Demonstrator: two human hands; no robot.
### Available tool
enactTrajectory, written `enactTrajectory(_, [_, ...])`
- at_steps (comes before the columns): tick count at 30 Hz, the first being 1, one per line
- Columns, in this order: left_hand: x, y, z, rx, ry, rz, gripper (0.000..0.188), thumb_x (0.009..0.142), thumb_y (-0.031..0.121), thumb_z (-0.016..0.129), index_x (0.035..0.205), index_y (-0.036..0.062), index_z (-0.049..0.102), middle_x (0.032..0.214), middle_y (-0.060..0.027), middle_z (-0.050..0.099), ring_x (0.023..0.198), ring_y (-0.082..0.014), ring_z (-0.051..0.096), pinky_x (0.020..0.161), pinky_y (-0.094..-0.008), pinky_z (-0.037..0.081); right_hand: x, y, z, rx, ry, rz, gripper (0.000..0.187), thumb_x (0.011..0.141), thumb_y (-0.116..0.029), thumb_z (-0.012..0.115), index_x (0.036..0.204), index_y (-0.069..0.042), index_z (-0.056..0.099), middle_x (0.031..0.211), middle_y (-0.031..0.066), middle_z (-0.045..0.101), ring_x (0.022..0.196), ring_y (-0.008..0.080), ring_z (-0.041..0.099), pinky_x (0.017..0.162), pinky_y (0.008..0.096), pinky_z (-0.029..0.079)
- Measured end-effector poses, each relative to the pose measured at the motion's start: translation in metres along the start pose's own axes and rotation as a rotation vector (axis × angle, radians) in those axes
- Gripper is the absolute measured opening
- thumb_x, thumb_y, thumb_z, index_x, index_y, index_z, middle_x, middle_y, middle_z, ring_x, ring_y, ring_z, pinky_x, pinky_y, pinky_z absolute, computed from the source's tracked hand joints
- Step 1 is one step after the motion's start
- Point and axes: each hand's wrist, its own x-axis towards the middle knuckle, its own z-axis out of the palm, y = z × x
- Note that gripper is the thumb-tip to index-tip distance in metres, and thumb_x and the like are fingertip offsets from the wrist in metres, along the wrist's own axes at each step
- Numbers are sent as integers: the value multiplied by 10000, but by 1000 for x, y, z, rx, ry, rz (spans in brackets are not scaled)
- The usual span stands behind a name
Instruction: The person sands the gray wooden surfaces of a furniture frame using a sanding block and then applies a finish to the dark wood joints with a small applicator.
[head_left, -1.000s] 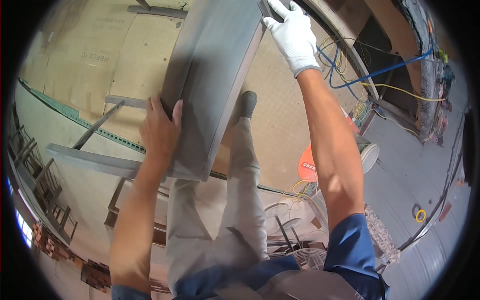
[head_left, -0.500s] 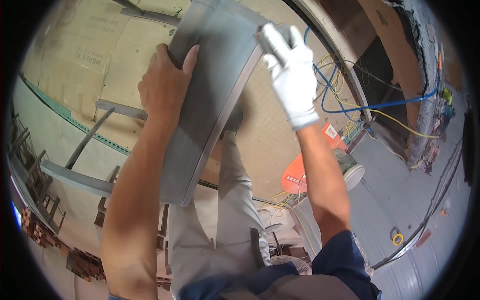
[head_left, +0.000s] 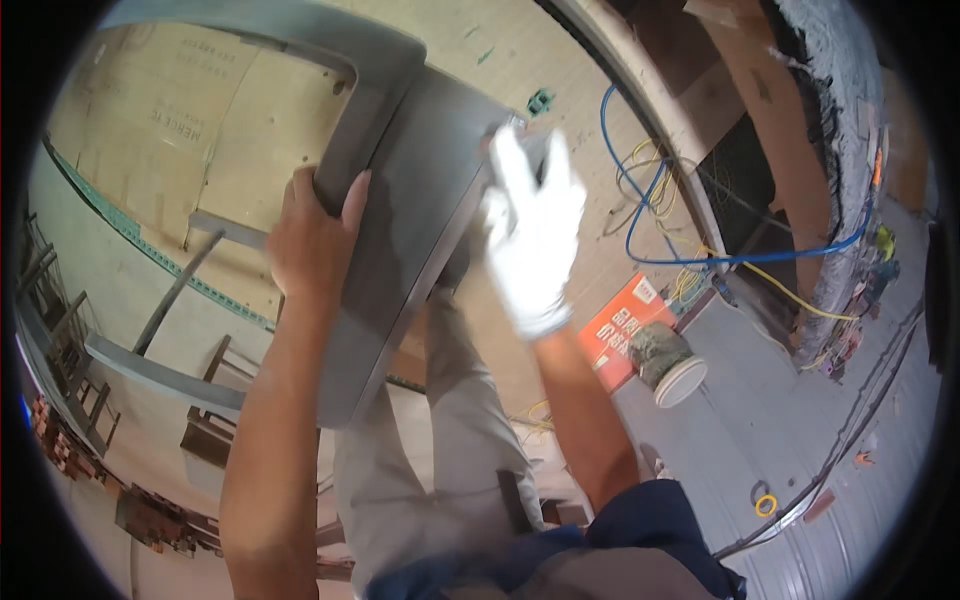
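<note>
A grey piece of furniture, like a chair (head_left: 430, 150), slants up the middle in front of my legs, its broad flat panel facing me. My bare left hand (head_left: 312, 235) is closed round the frame rail along the panel's left side, thumb on the near face. On my right hand (head_left: 535, 235) is a white glove, slightly blurred. Its fingers hold a small dark sanding block (head_left: 540, 155) at the panel's right edge, near the upper corner. The glove hides much of the block, so I cannot tell how fully it touches the edge.
Cardboard (head_left: 200, 120) covers the surface beyond. A blue hose (head_left: 740, 260) and tangled yellow cords lie to the right. An orange-red box (head_left: 625, 325) and a dirty bucket (head_left: 665, 360) stand right of my forearm. More grey frame parts (head_left: 160, 375) extend at the left.
My right hand with the sanding block has moved left and nearer to me along the panel's edge. The chair sits lower in view, showing more of its upper frame; my left hand keeps its grip.
</note>
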Motion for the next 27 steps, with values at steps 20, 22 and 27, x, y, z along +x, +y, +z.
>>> enactTrajectory(20, [-3, 2, -4, -120, 1, -2, 504, 961, 549, 680, 1181, 101, 607, 957, -145, 730, 799, -398, 718, 652, -487, 568, 73, 27, -14, 126, -270, 5, 540, 960, -214, 614, 1498, -190, 567, 1257, 299, 622, 1043, 447, 628, 918, 486, 528])
enactTrajectory(22, [-6, 4, -9, -50, -66, -42, 524, 962, 570, 665, 1193, 103, 604, 961, -153, 726, 808, -409, 716, 662, -504, 566, 17, -6, -23, -12, -209, -22, 593, 912, -191, 673, 1495, -212, 571, 1435, 326, 486, 1066, 484, 571, 946, 511, 505])
enactTrajectory(27, [-4, 0, 2, -67, -20, -30, 580, 959, 615, 639, 1206, 91, 596, 977, -179, 721, 832, -430, 711, 684, -516, 562, 29, 7, 12, 69, -19, 78, 599, 929, -193, 666, 1517, -196, 553, 1500, 334, 454, 1158, 482, 537, 1021, 504, 472])
